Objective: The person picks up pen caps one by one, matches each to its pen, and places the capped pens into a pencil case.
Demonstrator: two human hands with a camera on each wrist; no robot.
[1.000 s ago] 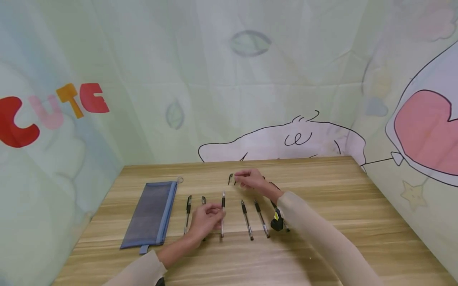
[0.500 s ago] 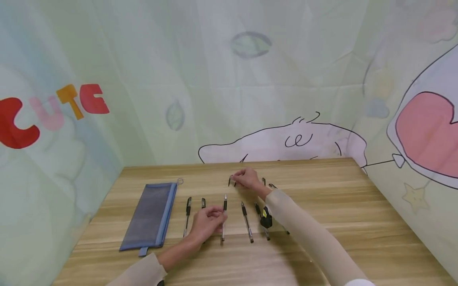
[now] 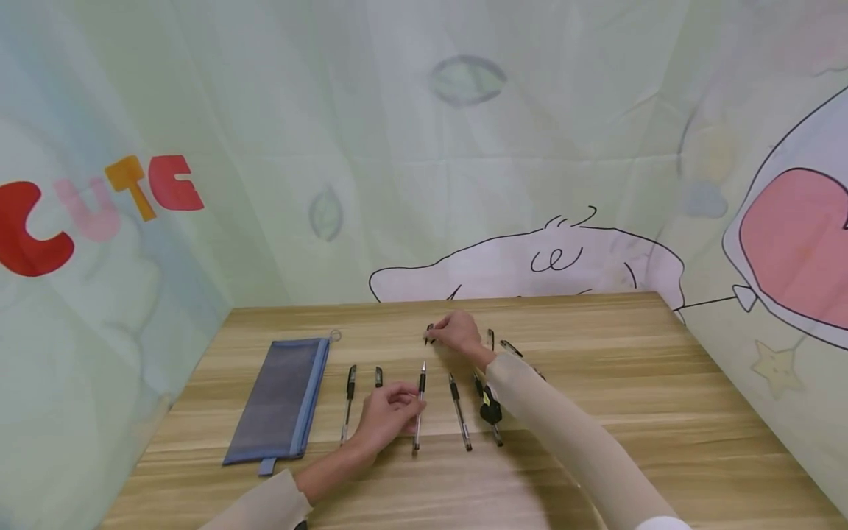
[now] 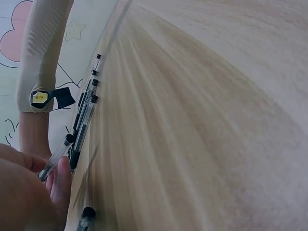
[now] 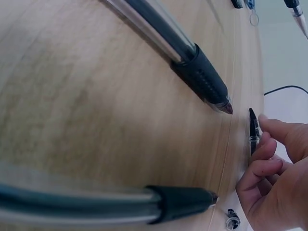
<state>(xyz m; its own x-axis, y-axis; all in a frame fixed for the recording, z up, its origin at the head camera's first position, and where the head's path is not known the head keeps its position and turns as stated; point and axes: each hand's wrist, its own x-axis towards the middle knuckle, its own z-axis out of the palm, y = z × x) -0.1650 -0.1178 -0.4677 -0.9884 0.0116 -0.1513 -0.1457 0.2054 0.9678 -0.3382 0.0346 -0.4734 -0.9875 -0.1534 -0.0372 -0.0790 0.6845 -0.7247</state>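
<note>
My left hand (image 3: 391, 414) holds an uncapped gel pen (image 3: 422, 384) between thumb and fingers, its tip pointing away and its clear barrel above the table. The left wrist view shows the dark rear end of this pen (image 4: 58, 153) beyond the fingers. At the back of the table my right hand (image 3: 458, 333) pinches a black-and-clear pen cap (image 5: 254, 132) between thumb and fingers. Right of the left hand lie two uncapped pens (image 3: 460, 414), one partly behind the right sleeve. To its left are two capped pens (image 3: 350, 390), one partly hidden by the hand.
A blue mesh zip pouch (image 3: 278, 397) lies at the left of the wooden table (image 3: 371, 500). Two more caps (image 3: 511, 348) lie right of the right hand. Another pen shows partly beyond the right sleeve. A printed cloth (image 3: 265, 221) hangs behind the table.
My right hand has moved slightly left and down onto the cap, and its fingers have closed on it. The left hand has shifted a little right with the pen.
</note>
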